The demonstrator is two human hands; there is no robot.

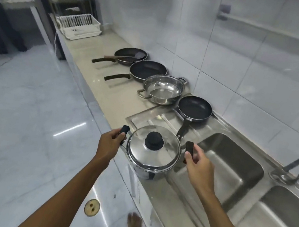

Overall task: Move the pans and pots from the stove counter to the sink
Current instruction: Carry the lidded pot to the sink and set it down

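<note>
Your left hand (110, 140) and right hand (196, 159) clamp the lidded pot's (152, 152) side handles; the sink basin (234, 168) lies just right.

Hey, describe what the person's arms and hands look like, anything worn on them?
Both arms are bare to the frame's bottom edge: no sleeves show. The left hand and right hand wear no gloves; no rings, watch or bracelets are visible.

I count three frying pans: pan one (194, 108) just beyond my right hand (199, 161), pan two (148, 70) and pan three (130, 56) farther out. Two steel pots: lidded pot (152, 154) between my hands, open pot (162, 89) beyond. Two sink basins (235, 164). One spatula (126, 56).
</note>
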